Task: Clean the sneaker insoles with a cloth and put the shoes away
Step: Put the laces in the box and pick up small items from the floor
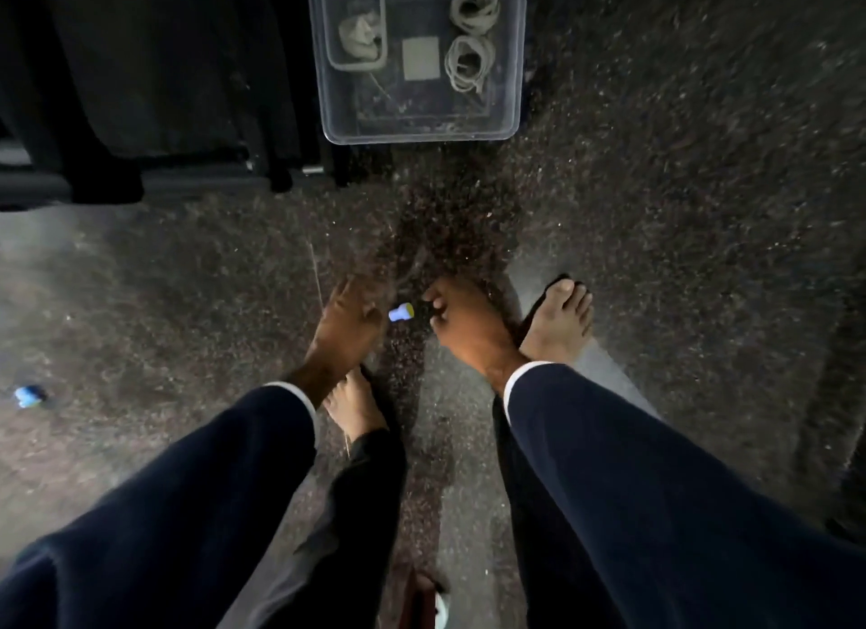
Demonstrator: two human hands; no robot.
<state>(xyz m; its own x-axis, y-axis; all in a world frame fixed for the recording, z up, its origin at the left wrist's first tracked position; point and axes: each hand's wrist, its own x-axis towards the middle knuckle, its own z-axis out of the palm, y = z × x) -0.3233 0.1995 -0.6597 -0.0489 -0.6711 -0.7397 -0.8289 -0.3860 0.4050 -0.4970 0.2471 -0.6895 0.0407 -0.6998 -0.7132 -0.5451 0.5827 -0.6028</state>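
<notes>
A speckled dark floor (pixel 656 206), rough and grainy, fills the dim room. Nearest, two dark blue sleeves (pixel 656 488) reach down over bare feet (pixel 560 328). The left hand (pixel 344 321) hangs with fingers loosely spread, holding nothing; the right hand (pixel 461 321) has fingers curled, empty as well. Between them lies a small blue and yellow cap (pixel 401 312). Farther off sits a clear plastic box (pixel 511 112) holding coiled pale laces (pixel 473 5) and a crumpled cloth (pixel 358 35). No sneakers in sight.

left hand (pixel 347 316): reaches down, fingers loosely spread, holding nothing | right hand (pixel 461 321): reaches down, fingers (pixel 433 306) half-curled, holding nothing | both arms extended forward in dark sleeves with white cuffs | bare feet below the hands
</notes>
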